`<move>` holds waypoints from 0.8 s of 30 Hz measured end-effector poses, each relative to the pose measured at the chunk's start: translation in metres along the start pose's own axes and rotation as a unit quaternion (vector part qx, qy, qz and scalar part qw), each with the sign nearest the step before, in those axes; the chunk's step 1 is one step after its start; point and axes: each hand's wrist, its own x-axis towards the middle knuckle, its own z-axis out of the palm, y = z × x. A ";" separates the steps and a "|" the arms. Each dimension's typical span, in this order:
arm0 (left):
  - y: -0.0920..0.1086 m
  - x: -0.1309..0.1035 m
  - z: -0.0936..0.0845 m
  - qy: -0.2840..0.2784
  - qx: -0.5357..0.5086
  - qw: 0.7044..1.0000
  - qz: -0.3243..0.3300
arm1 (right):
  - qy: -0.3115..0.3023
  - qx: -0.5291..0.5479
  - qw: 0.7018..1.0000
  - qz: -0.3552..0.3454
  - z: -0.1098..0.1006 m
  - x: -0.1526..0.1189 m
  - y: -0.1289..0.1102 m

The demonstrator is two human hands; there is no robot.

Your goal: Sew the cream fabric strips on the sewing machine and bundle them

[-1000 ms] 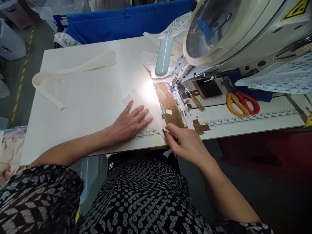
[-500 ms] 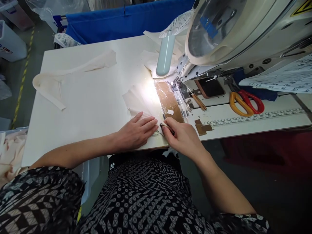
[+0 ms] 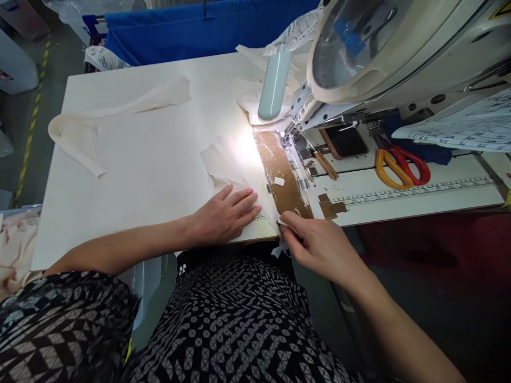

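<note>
My left hand (image 3: 227, 215) lies flat, fingers stretched out, on the near end of a thin cream fabric piece (image 3: 223, 162). A narrow part of that fabric runs from under the fingers toward the table's front edge. There my right hand (image 3: 319, 242) is closed in a pinch on its pale end. A small dark tip shows at the pinching fingers; what it belongs to is mostly hidden. Beyond both hands stands a sewing machine (image 3: 359, 80), its lamp lighting the fabric. Brown tape (image 3: 279, 165) with a small white piece (image 3: 279, 181) covers the table left of the machine's foot.
Scissors (image 3: 393, 169) with orange and red handles, a wooden-handled tool (image 3: 326, 165) and a phone (image 3: 345, 142) lie right of the needle area. A long cream strip (image 3: 120, 111) lies far left on the white table (image 3: 159, 186). Blue cloth (image 3: 215, 29) hangs behind.
My right hand has moved right and toward me, drawing the fabric's pale end along. My left hand stays flat in nearly the same spot.
</note>
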 end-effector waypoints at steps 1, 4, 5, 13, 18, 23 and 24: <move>0.000 0.000 -0.001 -0.001 0.002 1.000 0.002 | -0.004 0.018 1.000 0.004 0.000 -0.003 0.002; -0.003 -0.001 -0.004 -0.015 0.013 1.000 -0.006 | 0.015 0.087 0.996 0.026 0.000 -0.006 0.005; -0.006 -0.001 -0.005 -0.022 0.017 0.999 -0.016 | 0.033 0.105 0.993 0.034 0.001 -0.005 0.004; -0.026 -0.005 -0.005 -0.024 -0.022 0.997 -0.075 | 0.150 0.108 0.982 0.046 0.006 0.027 -0.009; -0.019 -0.004 -0.004 -0.024 -0.019 0.999 -0.045 | 0.125 0.098 0.987 0.032 0.010 0.038 -0.012; -0.017 -0.006 -0.003 -0.022 -0.028 0.998 -0.044 | 0.094 0.064 0.993 0.039 0.015 0.041 -0.013; -0.017 -0.006 -0.002 -0.023 -0.034 0.998 -0.038 | 0.087 0.056 0.994 0.043 0.015 0.042 -0.013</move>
